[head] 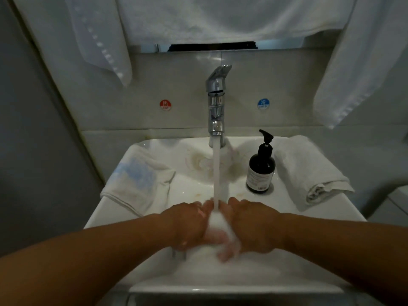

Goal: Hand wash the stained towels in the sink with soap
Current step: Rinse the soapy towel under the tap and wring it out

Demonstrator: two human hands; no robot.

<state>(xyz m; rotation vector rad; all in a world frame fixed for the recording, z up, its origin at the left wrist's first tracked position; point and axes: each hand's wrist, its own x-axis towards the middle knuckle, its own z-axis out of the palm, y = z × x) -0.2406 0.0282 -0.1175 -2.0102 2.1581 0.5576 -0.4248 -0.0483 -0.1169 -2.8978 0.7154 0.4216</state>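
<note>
Both my hands are low in the white sink (pixel 103 214), under the water stream (pixel 217 173) that runs from the chrome tap (pixel 216 102). My left hand (pixel 187 224) and my right hand (pixel 254 226) grip a bunched, wet white towel (pixel 217 221) between them, fingers curled round it. The towel is blurred, and more white cloth or foam lies under the hands. A dark pump bottle of soap (pixel 261 168) stands on the rim, right of the tap.
A folded white towel with a blue stain (pixel 136 180) lies on the sink's left rim. A rolled white towel (pixel 309 171) lies on the right rim. White towels (pixel 364 74) hang above. Red hot and blue cold stickers mark the wall.
</note>
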